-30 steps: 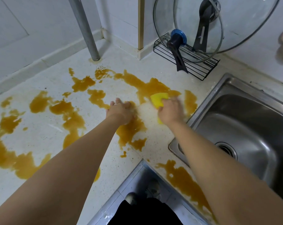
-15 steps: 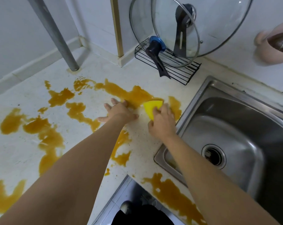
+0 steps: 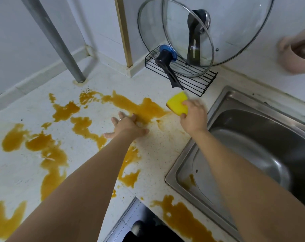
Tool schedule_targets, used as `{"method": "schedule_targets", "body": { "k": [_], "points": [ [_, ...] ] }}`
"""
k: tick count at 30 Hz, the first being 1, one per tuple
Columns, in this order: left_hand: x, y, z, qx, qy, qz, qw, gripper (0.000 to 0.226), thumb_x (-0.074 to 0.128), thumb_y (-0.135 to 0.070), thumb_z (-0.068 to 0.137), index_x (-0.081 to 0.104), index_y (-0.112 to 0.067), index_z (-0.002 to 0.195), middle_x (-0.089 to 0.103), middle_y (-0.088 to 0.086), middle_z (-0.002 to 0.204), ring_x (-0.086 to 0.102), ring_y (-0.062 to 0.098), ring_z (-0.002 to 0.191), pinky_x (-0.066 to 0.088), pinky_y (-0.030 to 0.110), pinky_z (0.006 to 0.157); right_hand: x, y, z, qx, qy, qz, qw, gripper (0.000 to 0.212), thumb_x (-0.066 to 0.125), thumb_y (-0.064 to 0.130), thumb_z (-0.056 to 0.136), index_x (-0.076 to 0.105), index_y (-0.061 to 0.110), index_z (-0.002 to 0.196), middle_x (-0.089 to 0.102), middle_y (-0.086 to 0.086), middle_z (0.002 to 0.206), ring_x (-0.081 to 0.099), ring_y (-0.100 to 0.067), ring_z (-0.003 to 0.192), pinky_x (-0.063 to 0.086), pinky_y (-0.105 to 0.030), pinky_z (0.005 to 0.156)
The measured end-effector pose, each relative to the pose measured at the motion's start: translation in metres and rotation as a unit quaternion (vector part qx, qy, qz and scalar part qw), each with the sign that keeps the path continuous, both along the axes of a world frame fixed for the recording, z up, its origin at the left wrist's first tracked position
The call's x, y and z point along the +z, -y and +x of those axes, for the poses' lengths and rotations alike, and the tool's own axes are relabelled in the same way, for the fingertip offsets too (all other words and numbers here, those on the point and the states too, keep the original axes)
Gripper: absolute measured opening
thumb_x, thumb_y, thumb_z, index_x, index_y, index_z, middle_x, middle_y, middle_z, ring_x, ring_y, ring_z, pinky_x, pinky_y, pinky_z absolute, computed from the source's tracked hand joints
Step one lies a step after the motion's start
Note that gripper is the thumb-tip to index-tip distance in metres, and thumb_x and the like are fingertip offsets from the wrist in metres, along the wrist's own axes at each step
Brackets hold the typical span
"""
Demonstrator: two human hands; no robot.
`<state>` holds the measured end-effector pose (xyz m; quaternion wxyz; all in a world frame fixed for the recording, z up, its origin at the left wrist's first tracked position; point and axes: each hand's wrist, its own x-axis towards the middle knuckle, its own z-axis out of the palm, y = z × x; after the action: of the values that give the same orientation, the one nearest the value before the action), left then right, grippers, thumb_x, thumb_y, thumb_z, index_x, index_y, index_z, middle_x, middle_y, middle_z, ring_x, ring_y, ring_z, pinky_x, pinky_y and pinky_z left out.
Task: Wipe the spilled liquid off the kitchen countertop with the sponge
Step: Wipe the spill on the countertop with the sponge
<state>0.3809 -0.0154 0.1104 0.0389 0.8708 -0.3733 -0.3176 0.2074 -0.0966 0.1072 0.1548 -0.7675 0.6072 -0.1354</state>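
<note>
My right hand (image 3: pixel 194 117) pinched sponge (image 3: pixel 177 105) beside sink (image 3: pixel 218 102); left hand (image 3: pixel 126 126) splayed flat further from sink. Spill (image 3: pixel 141 107) adjoined sponge, perhaps touching. Best: press flat, drag sinkward.

1. Two bare forearms enter from the lower frame edge; no sleeves in view.
2. Left hand (image 3: pixel 126 127), centre frame: thin pale ring (image 3: pixel 120 120) on one finger.
3. Right hand (image 3: pixel 194 117), right of centre: no jewellery seen.
4. Bottom centre: dark garment (image 3: pixel 148 235), dark rounded shoe toe (image 3: pixel 136 226) beside it.
</note>
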Motion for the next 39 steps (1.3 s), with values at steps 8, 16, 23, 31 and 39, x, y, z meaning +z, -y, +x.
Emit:
{"method": "schedule_targets", "body": {
  "k": [8, 16, 23, 31, 39],
  "points": [
    [0.002, 0.001, -0.002, 0.001, 0.007, 0.005, 1.0, 0.086, 0.072, -0.052, 0.075, 0.025, -0.041, 0.146, -0.003, -0.003, 0.157, -0.005, 0.025, 0.146, 0.008, 0.073, 0.105, -0.009, -0.05, 0.022, 0.119, 0.036, 0.033, 0.992, 0.024, 0.056, 0.01, 0.077, 0.062, 0.017, 0.098, 0.058, -0.001, 0.107, 0.051, -0.022, 0.102, 0.033, -0.03, 0.084],
    [0.005, 0.0, -0.003, -0.005, 0.004, 0.015, 1.0, 0.087, 0.066, -0.051, 0.08, 0.015, -0.038, 0.149, -0.011, 0.0, 0.158, -0.009, 0.025, 0.146, 0.006, 0.071, 0.106, -0.005, -0.021, 0.008, 0.047, -0.016, 0.071, 0.996, 0.036, 0.056, 0.013, 0.084, 0.058, 0.021, 0.119, 0.052, -0.004, 0.123, 0.047, -0.026, 0.113, 0.04, -0.035, 0.09],
    [0.007, -0.003, -0.004, 0.0, 0.004, 0.014, 1.0, 0.089, 0.066, -0.05, 0.081, 0.012, -0.035, 0.15, -0.01, 0.002, 0.158, 0.0, 0.028, 0.147, 0.007, 0.07, 0.108, -0.008, -0.028, 0.0, 0.05, 0.009, 0.025, 0.998, 0.032, 0.055, 0.014, 0.084, 0.058, 0.021, 0.116, 0.051, -0.005, 0.121, 0.047, -0.025, 0.113, 0.036, -0.035, 0.093],
    [0.002, -0.002, -0.003, -0.007, 0.012, 0.005, 1.0, 0.083, 0.068, -0.045, 0.081, 0.019, -0.039, 0.148, -0.008, -0.001, 0.158, -0.007, 0.026, 0.147, 0.007, 0.072, 0.106, -0.008, -0.063, 0.017, 0.112, 0.051, 0.072, 0.99, 0.022, 0.062, 0.019, 0.079, 0.06, 0.017, 0.101, 0.054, -0.004, 0.11, 0.049, -0.022, 0.103, 0.039, -0.031, 0.085],
    [-0.005, 0.0, 0.0, -0.024, 0.027, 0.015, 0.999, 0.085, 0.065, -0.053, 0.08, 0.017, -0.039, 0.149, -0.01, -0.004, 0.158, -0.012, 0.026, 0.146, 0.009, 0.074, 0.104, -0.01, -0.074, 0.018, 0.118, 0.047, 0.093, 0.987, 0.018, 0.063, 0.014, 0.078, 0.059, 0.01, 0.095, 0.054, -0.006, 0.103, 0.051, -0.023, 0.097, 0.039, -0.028, 0.073]
  ]
}}
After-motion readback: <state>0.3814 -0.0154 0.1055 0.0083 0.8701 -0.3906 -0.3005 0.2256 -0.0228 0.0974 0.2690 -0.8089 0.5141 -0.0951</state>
